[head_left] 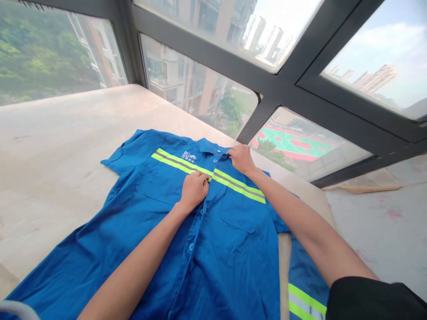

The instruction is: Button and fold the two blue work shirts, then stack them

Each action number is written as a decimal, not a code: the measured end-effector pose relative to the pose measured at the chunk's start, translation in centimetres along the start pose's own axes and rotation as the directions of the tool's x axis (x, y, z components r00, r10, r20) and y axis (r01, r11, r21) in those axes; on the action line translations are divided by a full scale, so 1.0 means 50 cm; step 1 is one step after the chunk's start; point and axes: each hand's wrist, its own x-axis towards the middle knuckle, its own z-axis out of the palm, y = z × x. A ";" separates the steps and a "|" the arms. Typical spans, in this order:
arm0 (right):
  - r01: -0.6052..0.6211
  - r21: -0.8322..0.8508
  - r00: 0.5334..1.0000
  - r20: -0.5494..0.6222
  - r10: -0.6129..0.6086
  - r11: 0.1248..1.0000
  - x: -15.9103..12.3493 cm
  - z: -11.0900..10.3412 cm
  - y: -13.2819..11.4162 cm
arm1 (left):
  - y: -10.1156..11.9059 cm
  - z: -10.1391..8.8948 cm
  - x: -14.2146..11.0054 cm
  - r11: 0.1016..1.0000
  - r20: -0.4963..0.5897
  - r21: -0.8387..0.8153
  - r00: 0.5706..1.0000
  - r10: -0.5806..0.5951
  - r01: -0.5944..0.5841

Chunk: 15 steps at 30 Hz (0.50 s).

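A blue short-sleeved work shirt [133, 222] lies spread front side up, its collar towards the window. A yellow-green and grey reflective band [238, 186] crosses its chest, with white printing on one side. My left hand [195, 189], a ring on one finger, is closed on the front button edge at the band. At the collar, my right hand [242, 159] has its fingers closed on the fabric. The fingertips of both hands are partly hidden. Buttons [191, 246] run down the front edge below my left hand.
The shirt rests on a pale stone-like ledge [50, 146] under dark-framed windows [267, 89]. Another blue garment with reflective bands [305, 302] lies at the lower right, beside a pale flowered surface [390, 240]. A white curved object [18, 307] shows at the lower left.
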 end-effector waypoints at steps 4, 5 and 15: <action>-0.175 0.024 0.978 -0.111 0.177 0.984 -0.009 -0.007 0.016 | -0.005 -0.004 0.004 0.994 0.007 -0.098 0.999 -0.047 0.047; -0.181 0.039 0.976 -0.116 0.184 0.983 -0.013 -0.008 0.010 | -0.007 -0.007 0.005 0.993 0.023 -0.108 0.999 -0.042 0.044; 0.475 0.194 0.873 0.018 -0.488 0.858 -0.091 -0.027 -0.148 | -0.012 -0.066 0.003 0.991 0.335 0.045 0.936 0.105 -0.128</action>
